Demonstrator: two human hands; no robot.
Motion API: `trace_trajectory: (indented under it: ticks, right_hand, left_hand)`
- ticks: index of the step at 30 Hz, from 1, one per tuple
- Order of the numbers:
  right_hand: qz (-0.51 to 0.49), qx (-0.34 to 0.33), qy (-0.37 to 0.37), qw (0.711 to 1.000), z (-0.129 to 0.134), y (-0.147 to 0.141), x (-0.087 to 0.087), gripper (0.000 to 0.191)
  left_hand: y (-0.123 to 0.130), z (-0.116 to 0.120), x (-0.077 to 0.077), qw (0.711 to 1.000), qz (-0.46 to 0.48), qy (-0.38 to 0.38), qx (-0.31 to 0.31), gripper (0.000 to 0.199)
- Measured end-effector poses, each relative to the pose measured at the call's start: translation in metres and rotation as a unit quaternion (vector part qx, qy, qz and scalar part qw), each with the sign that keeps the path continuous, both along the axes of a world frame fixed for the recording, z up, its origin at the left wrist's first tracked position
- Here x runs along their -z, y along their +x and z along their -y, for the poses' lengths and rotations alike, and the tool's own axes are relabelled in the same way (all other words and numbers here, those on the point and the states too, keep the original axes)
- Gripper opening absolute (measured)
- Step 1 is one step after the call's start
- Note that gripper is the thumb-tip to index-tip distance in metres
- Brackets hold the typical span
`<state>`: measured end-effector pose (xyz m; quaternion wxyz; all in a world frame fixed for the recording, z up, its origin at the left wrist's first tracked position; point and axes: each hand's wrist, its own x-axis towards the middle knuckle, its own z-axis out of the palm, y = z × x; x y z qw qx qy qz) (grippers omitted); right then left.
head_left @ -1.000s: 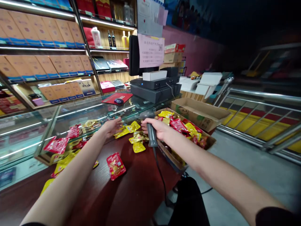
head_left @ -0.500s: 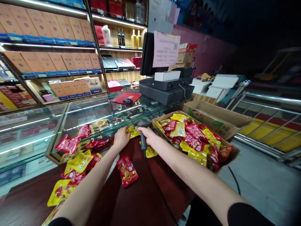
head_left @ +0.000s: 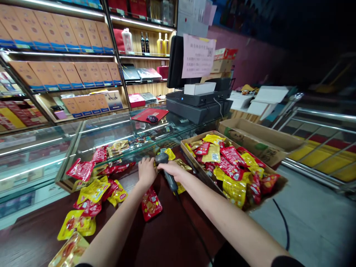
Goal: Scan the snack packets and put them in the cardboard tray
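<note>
A dark handheld scanner [head_left: 170,181] with a cable is in my right hand [head_left: 171,168], whose fingers cross its neck; its head points away from me. Close to the left of the scanner head is my left hand [head_left: 147,171], back up with fingers curled, and what they hold is hidden. A red snack packet [head_left: 151,205] lies on the dark red tabletop [head_left: 164,230], partly behind my left wrist. Beyond the scanner head lies a yellow packet [head_left: 170,153]; another yellow packet [head_left: 180,187] shows beside its handle.
An open carton [head_left: 200,172] of red and yellow packets stands at right, an emptier carton [head_left: 250,135] behind it. Loose packets [head_left: 93,191] lie at left by the glass counter [head_left: 100,129]. A monitor [head_left: 174,61], mouse [head_left: 152,118] and metal railing [head_left: 328,115] are farther off.
My left hand has shifted right and nearer, next to the scanner. The scanner has tilted, its head now showing between my hands. My left forearm has moved right, showing more of the left packets.
</note>
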<state>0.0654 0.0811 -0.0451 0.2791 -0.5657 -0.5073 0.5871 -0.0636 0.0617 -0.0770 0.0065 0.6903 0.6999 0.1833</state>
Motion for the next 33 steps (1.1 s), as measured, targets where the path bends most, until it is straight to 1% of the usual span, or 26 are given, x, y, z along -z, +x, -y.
trace_trajectory:
  ticks: [4,7,9,10,13,14,17,20,23,25,26,28,29,31,33]
  right_hand:
    - [-0.023,-0.031,-0.002,0.999,0.026,0.023,0.002,0.009]
    - [-0.069,-0.02,-0.022,0.997,0.034,0.039,0.001,0.012]
    - [-0.103,0.004,-0.034,0.994,0.036,0.045,0.0,0.014]
    - [-0.116,0.016,-0.033,0.993,0.036,0.046,0.0,0.015]
    - [-0.137,0.042,-0.01,0.99,0.039,0.043,0.004,0.015]
    - [-0.144,0.046,-0.007,0.988,0.04,0.04,0.006,0.014]
    - [-0.18,0.055,-0.021,0.982,0.042,0.033,0.014,0.012]
    - [-0.192,0.075,-0.028,0.978,0.044,0.03,0.017,0.011]
    - [-0.164,0.075,-0.013,0.983,0.048,0.035,0.01,0.013]
    - [-0.156,0.063,0.002,0.986,0.05,0.04,0.003,0.015]
    - [-0.161,0.056,0.006,0.985,0.051,0.043,-0.001,0.017]
    - [-0.184,0.042,0.001,0.982,0.052,0.048,-0.006,0.022]
    - [-0.2,0.039,0.0,0.979,0.052,0.05,-0.007,0.023]
    - [-0.234,0.042,-0.002,0.971,0.054,0.054,-0.009,0.025]
    - [-0.274,0.057,-0.014,0.96,0.057,0.057,-0.009,0.027]
  left_hand:
    - [0.003,0.036,0.004,0.996,0.082,-0.019,0.014,0.033]
    - [0.0,0.048,0.004,0.986,0.157,-0.046,0.042,0.031]
    - [-0.005,0.048,0.002,0.982,0.174,-0.06,0.047,0.03]
    - [-0.007,0.045,0.0,0.983,0.171,-0.058,0.041,0.032]
    - [-0.011,0.034,-0.003,0.986,0.153,-0.062,0.012,0.045]
    - [-0.011,0.03,-0.003,0.985,0.155,-0.077,0.002,0.045]
    - [-0.009,0.02,-0.002,0.972,0.192,-0.136,-0.001,0.033]
    - [-0.008,0.015,-0.005,0.961,0.229,-0.15,0.036,0.034]
    - [-0.009,0.016,-0.017,0.953,0.253,-0.118,0.117,0.037]
    - [-0.01,0.019,-0.029,0.94,0.274,-0.104,0.174,0.037]
    - [-0.01,0.02,-0.035,0.932,0.289,-0.103,0.191,0.038]
    - [-0.009,0.022,-0.045,0.917,0.332,-0.098,0.201,0.044]
    - [-0.008,0.023,-0.048,0.908,0.36,-0.091,0.195,0.048]
    - [-0.003,0.023,-0.05,0.884,0.433,-0.068,0.162,0.059]
    - [0.006,0.02,-0.046,0.844,0.525,-0.041,0.103,0.068]
